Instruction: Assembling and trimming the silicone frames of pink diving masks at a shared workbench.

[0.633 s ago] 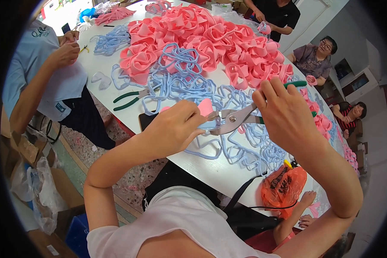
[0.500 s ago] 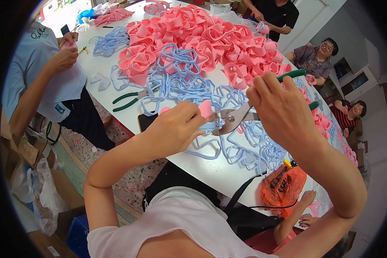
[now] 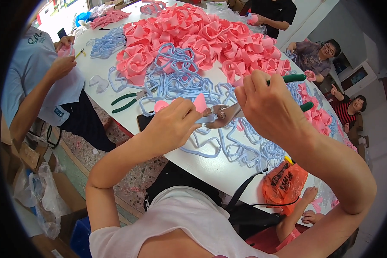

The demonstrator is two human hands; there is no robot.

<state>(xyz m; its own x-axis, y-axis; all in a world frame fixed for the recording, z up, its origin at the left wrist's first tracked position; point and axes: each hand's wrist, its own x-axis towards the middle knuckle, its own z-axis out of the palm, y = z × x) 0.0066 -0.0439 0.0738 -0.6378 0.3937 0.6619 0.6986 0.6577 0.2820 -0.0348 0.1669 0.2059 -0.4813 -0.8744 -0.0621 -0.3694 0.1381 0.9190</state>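
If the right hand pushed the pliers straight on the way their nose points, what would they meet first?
The right hand aims the pliers leftward; their nose already sits at the pink and blue piece pinched by the left hand. Depth is hard to judge.

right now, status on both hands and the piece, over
Left hand pinching pink foam piece. Right hand gripping green-handled cutters, jaws at the piece. Blue loops heaped underneath, nothing blocking.

The left hand [image 3: 174, 124] covers most of the pink piece [image 3: 198, 103], so only two pink tips stick out. The right hand [image 3: 268, 107] hides the middle of the green handles [image 3: 297, 78] of the pliers [image 3: 222, 115]. The plier tips meet the fingers, and the spot they bite is too small to see. The dark rim cuts off the white table [image 3: 202, 165].
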